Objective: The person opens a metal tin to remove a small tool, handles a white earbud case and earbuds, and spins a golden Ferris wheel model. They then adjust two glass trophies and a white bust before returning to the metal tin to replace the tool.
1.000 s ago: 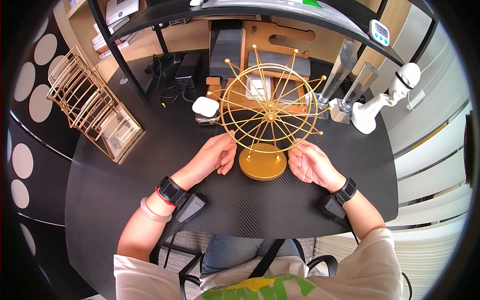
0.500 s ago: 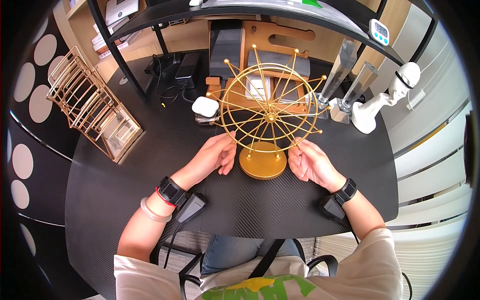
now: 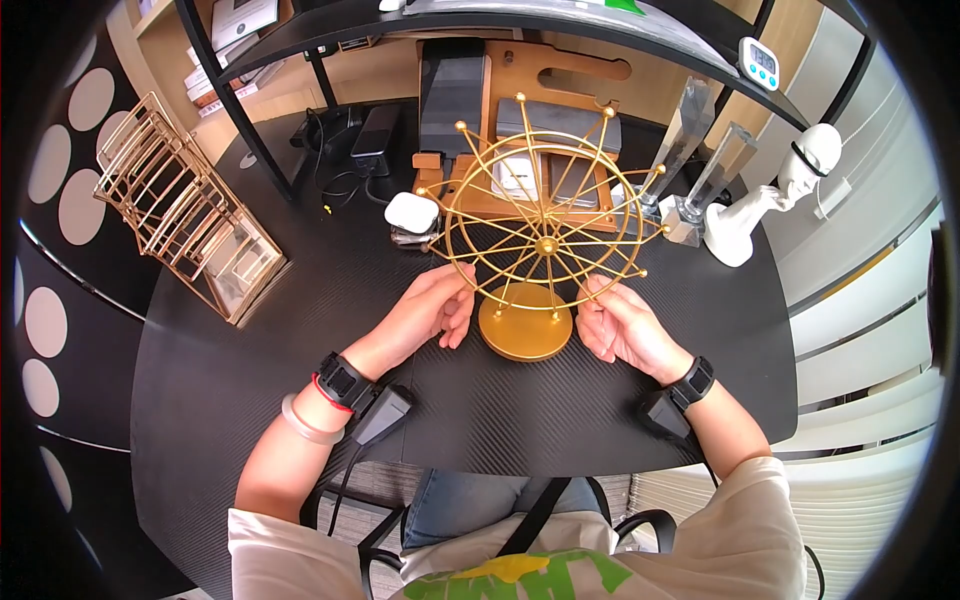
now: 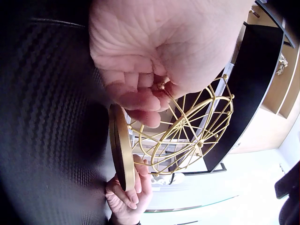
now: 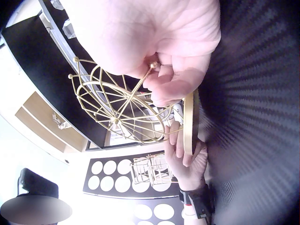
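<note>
A gold wire Ferris wheel model [image 3: 546, 246] stands on its round base [image 3: 525, 335] on the black table, between both hands. My left hand [image 3: 432, 308] pinches a ball-tipped spoke at the wheel's lower left; in the left wrist view the small gold ball [image 4: 161, 86] shows among the curled fingers. At the lower right, my right hand [image 3: 625, 325] grips another spoke end, whose ball [image 5: 153, 64] peeks out between thumb and fingers in the right wrist view. Parts of both fingertips are hidden behind the rim or the palms.
Left on the table leans a gold wire rack [image 3: 190, 215]. Behind the wheel are a wooden organizer [image 3: 505, 65] and a white earbud case [image 3: 411, 213]. Crystal trophies [image 3: 710, 175] and a white figurine [image 3: 735, 225] stand right, under a shelf [image 3: 350, 35] bearing a timer [image 3: 760, 65].
The wheel's upper part has shifted slightly to the right, with its hub a little lower and further right. The base and both hands stay nearly in place.
</note>
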`<state>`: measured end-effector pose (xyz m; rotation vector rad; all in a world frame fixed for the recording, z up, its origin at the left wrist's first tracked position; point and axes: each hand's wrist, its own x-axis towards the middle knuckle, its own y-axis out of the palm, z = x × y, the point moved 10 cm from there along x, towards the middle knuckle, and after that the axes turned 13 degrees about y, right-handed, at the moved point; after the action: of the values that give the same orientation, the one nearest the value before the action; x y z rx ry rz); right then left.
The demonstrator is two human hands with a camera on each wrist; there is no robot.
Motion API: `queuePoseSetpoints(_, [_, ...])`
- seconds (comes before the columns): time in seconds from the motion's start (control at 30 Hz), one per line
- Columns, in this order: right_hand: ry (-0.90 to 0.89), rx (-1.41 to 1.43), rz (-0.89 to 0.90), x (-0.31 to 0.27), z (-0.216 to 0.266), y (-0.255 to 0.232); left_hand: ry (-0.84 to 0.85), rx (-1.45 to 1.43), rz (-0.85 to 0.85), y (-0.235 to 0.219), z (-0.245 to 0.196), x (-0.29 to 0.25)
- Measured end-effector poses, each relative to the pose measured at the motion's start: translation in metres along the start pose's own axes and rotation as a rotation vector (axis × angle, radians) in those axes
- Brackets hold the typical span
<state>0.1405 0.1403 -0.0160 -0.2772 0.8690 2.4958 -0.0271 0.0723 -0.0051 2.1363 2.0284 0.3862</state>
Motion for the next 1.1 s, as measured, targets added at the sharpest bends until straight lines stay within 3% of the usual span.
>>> queuePoseSetpoints(0.07, [-0.026,0.0,0.087,0.0,0.001,0.005,-0.012,-0.008,-0.053,-0.003,0.001,0.0])
queuePoseSetpoints(0.2, [-0.075,-0.149,-0.028,-0.004,0.009,0.01,0.071,-0.018,-0.098,-0.005,-0.005,0.0])
queuePoseSetpoints(0.3, [-0.11,-0.177,-0.069,-0.008,0.017,0.019,0.086,0.08,0.022,0.0,-0.007,0.002])
queuePoseSetpoints(0.37, [-0.078,-0.137,0.03,-0.008,0.014,0.023,0.038,0.001,0.053,0.008,-0.01,-0.001])
queuePoseSetpoints(0.47, [-0.077,-0.136,0.057,-0.008,0.014,0.024,0.046,-0.047,-0.012,0.008,-0.012,-0.001])
queuePoseSetpoints(0.6, [-0.039,-0.142,0.034,-0.008,0.01,0.021,0.038,-0.088,0.023,0.012,-0.016,-0.002])
queuePoseSetpoints(0.7, [-0.056,-0.165,0.112,-0.009,0.011,0.026,0.026,-0.11,0.058,0.017,-0.018,-0.004])
queuePoseSetpoints(1.1, [-0.053,-0.197,0.062,-0.007,0.009,0.02,0.067,-0.063,0.053,0.013,-0.015,0.0])
